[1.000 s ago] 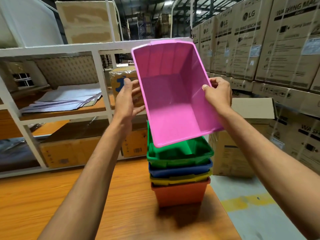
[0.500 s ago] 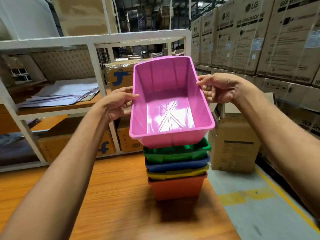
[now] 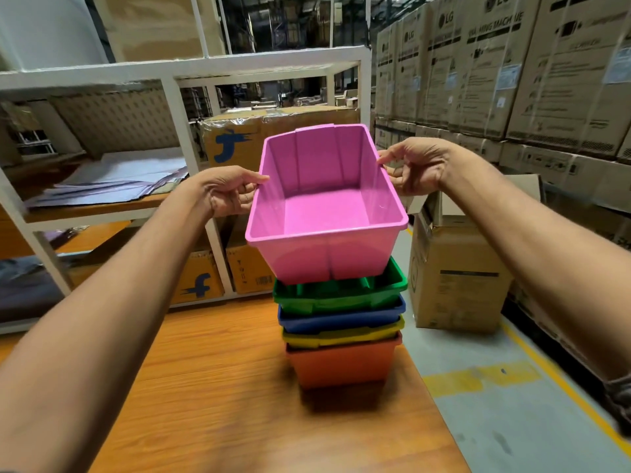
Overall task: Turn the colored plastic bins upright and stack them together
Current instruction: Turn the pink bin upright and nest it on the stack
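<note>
A pink bin is upright, its mouth facing up, and sits low over the nested stack, its base at the rim of the green bin. Below the green one are a blue bin, a yellow bin and an orange bin, all upright and nested near the right edge of the wooden table. My left hand pinches the pink bin's left rim. My right hand pinches its right rim near the far corner.
A white metal shelf rack with papers and cardboard boxes stands behind the table. An open cardboard box sits on the floor right of the stack. Large stacked cartons line the right side beyond a yellow floor line.
The pink bin has turned from tilted toward me to upright and has come down onto the stack. Both hands have kept their hold on its rim.
</note>
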Tool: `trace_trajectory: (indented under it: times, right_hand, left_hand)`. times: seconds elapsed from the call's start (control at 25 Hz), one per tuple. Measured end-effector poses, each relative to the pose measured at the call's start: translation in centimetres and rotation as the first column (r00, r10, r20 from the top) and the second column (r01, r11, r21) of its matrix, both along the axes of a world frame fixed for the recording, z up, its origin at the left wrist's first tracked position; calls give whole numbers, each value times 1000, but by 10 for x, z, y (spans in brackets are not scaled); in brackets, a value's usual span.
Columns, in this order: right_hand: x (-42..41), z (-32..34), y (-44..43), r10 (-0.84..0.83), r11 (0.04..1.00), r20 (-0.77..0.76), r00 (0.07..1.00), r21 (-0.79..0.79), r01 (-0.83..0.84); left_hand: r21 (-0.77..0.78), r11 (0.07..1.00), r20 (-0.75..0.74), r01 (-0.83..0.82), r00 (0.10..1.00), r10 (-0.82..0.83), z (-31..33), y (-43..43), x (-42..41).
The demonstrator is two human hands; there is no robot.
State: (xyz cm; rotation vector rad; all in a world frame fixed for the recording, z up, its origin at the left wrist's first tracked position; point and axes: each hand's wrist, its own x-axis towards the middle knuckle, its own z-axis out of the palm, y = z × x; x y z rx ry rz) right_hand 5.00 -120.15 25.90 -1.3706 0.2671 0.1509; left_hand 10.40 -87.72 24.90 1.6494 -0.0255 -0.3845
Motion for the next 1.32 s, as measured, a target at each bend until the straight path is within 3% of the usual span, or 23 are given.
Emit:
trace_trajectory:
  times: [0.12,0.36,0.56,0.96,1.32]
  right_hand:
    - [7,-9,1,-49,999,-25,998,3,49]
    - [15,-27,2,1,993,-142,990,-114,-18]
    - [22,-43,-1,-34,973,-236,971,-228,-21]
    - [29,-74,-2,-66,984,-305,950,-180,11]
    - [31,-88,-5,-141,976,-308,941,-205,79]
  left_hand:
    - [9,1000,-44,-23,999,24,-9,-3,4]
    - [15,998,-99,-65,993,67,-26,-5,3]
    - [111,991,-96,-73,992,83,-34,-20,-4]
    - [222,971,-127,-89,985,120,-70,-27,-3]
    - [212,969,-121,-125,981,153,-79,-27,0]
